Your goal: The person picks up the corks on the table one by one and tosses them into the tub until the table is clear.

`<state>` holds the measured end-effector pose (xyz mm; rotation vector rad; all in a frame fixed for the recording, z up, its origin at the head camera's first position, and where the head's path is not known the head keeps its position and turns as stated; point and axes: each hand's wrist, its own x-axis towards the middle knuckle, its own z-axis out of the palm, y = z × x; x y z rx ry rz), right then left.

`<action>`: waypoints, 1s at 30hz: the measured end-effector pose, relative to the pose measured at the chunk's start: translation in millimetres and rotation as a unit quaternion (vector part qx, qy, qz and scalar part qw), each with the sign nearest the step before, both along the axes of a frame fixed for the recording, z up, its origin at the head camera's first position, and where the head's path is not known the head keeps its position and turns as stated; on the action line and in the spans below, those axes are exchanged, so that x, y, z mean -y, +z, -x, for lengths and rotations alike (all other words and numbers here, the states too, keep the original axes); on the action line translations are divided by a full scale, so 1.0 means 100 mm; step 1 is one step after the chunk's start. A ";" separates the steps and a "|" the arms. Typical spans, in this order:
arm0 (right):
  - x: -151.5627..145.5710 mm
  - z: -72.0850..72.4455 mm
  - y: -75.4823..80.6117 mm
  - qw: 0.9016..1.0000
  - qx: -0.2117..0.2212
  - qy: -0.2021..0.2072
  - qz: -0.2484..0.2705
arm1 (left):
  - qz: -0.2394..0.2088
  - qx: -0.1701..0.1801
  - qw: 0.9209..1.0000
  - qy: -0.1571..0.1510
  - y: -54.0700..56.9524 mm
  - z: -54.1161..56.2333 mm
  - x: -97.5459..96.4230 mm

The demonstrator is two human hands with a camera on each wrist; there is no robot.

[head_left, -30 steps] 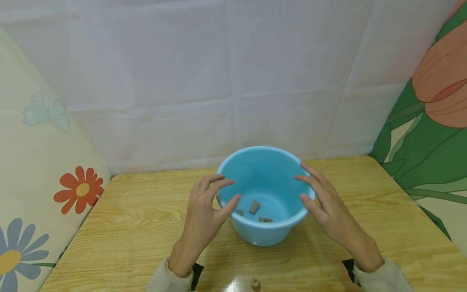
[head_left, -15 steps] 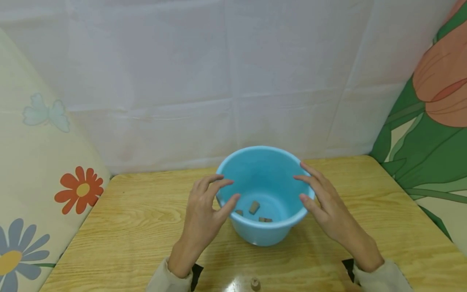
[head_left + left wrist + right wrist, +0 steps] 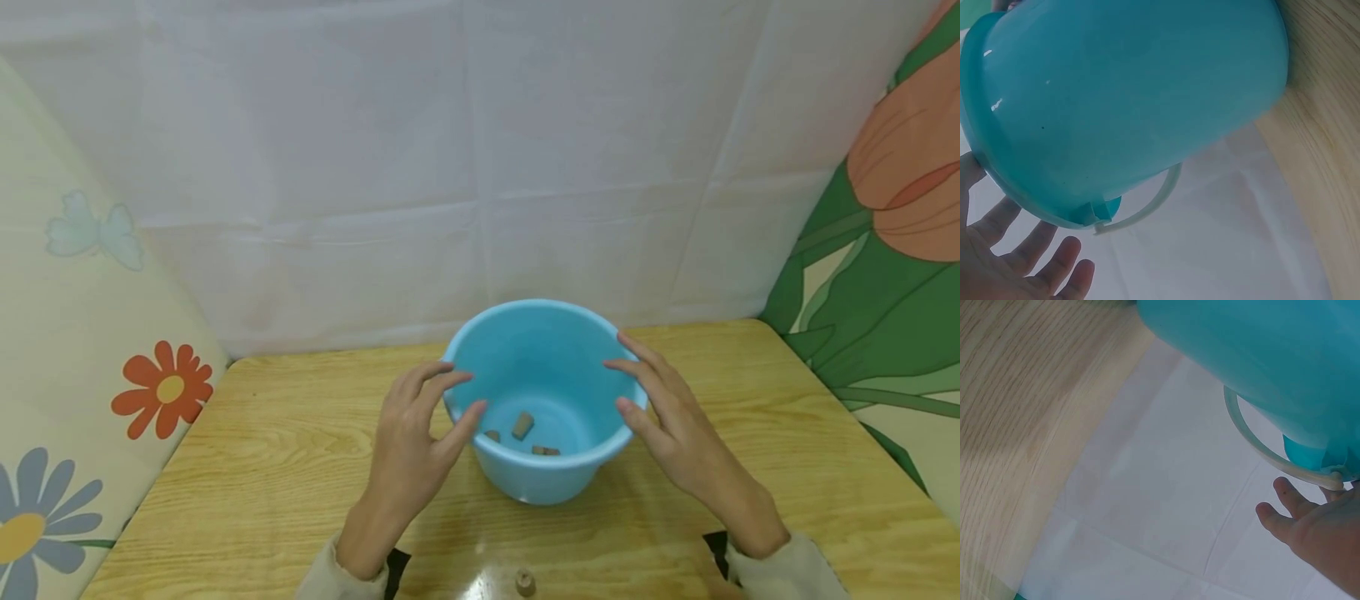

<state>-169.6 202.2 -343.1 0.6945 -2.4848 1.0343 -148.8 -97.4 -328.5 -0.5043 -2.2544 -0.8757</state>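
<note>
A light blue plastic bucket (image 3: 540, 479) stands upright on the table, its pale handle (image 3: 1147, 209) hanging down at the far side. Inside lie a few small brown cork-like pieces (image 3: 522, 426). At the left side of the rim is my left hand (image 3: 411, 437), fingers spread and loosely bent; the left wrist view shows fingertips just at or beside the rim. On the right side my right hand (image 3: 678, 433) rests against the rim, thumb and forefinger reaching over it, other fingers (image 3: 1274, 519) outside near the handle joint. Neither hand grips the bucket firmly.
One more brown cork-like piece (image 3: 525, 583) sits on the wood-grain table (image 3: 285, 467) near the front edge. White cloth (image 3: 360, 167) hangs behind. Flower-printed panels (image 3: 885, 333) flank both sides.
My left hand has drawn slightly to the left along the rim. The right hand holds its position, and the bucket has hardly moved.
</note>
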 end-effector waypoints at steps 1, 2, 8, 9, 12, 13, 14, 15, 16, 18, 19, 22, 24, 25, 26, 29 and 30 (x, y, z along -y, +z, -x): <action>0.00 0.00 0.00 1.000 0.000 0.000 0.000 | 0.000 0.001 1.000 0.001 0.00 -0.01 0.01; 0.00 0.00 0.00 1.000 0.000 0.000 -0.001 | 0.002 0.001 1.000 0.003 -0.01 -0.01 0.02; 0.00 -0.01 0.00 1.000 -0.001 -0.001 -0.003 | 0.004 0.001 1.000 0.007 -0.02 -0.06 0.07; 0.00 -0.01 0.00 1.000 -0.001 -0.001 -0.002 | 0.004 0.001 1.000 0.007 -0.02 -0.06 0.07; 0.00 0.00 0.00 1.000 -0.002 -0.001 -0.002 | 0.006 0.000 1.000 0.006 -0.02 -0.08 0.09; 0.00 0.00 0.00 1.000 -0.003 0.000 -0.002 | 0.006 0.000 1.000 0.006 -0.02 -0.09 0.09; 0.00 0.00 0.00 1.000 -0.004 0.000 -0.002 | 0.006 0.002 1.000 0.006 -0.03 -0.09 0.09; 0.00 0.00 0.00 1.000 -0.006 0.000 -0.002 | 0.006 0.003 1.000 0.007 -0.03 -0.10 0.10; 0.00 0.00 0.00 1.000 -0.007 0.001 -0.002 | 0.006 0.004 1.000 0.007 -0.03 -0.10 0.10; -0.01 0.01 0.01 1.000 -0.010 0.001 -0.003 | 0.007 0.006 1.000 0.008 -0.03 -0.11 0.11; -0.01 0.01 0.00 1.000 -0.011 0.001 -0.003 | 0.008 0.007 1.000 0.009 -0.03 -0.12 0.11; -0.01 0.02 0.00 1.000 -0.011 0.001 -0.004 | 0.011 0.004 1.000 0.010 -0.04 -0.13 0.13; -0.01 0.02 -0.01 1.000 -0.011 0.001 -0.005 | 0.013 0.002 1.000 0.012 -0.05 -0.14 0.14; -0.01 0.02 -0.01 1.000 -0.012 0.001 -0.005 | 0.014 0.002 1.000 0.014 -0.05 -0.15 0.15; -0.01 0.02 -0.01 1.000 -0.013 0.002 -0.005 | 0.015 0.001 1.000 0.015 -0.06 -0.16 0.15; -0.01 0.02 -0.01 1.000 -0.014 0.002 -0.005 | 0.018 0.005 1.000 0.022 -0.07 -0.18 0.17; -0.01 0.02 -0.01 1.000 -0.014 0.002 -0.005 | 0.019 0.007 0.999 0.024 -0.07 -0.19 0.18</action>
